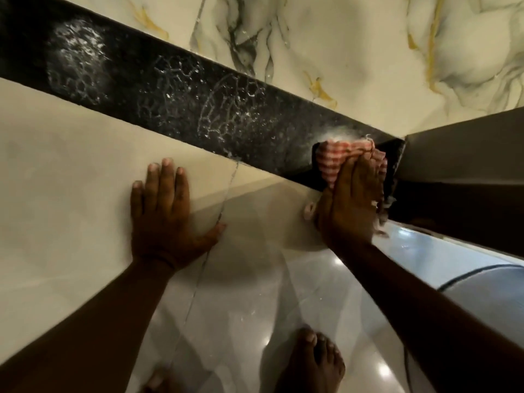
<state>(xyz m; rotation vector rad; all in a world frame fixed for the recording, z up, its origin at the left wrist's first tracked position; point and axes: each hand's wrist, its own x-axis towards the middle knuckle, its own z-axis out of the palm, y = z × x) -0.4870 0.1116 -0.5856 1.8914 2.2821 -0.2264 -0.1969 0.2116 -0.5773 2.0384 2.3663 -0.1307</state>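
A black stone ledge (175, 89) runs diagonally from upper left to the right, streaked with soapy foam. At its right end lies a red-and-white checked cloth (331, 158). My right hand (351, 199) presses flat on that cloth with straight fingers, against the ledge's front edge. My left hand (167, 214) rests flat with spread fingers on the cream wall face (71, 177) below the ledge, holding nothing.
A marble-patterned wall (354, 52) rises behind the ledge. A dark panel (459, 171) abuts the ledge's right end. Below is a glossy tiled floor (255, 302) with my bare foot (312, 361) on it. A white rounded object (482, 282) sits at right. Water trickles down the cream face.
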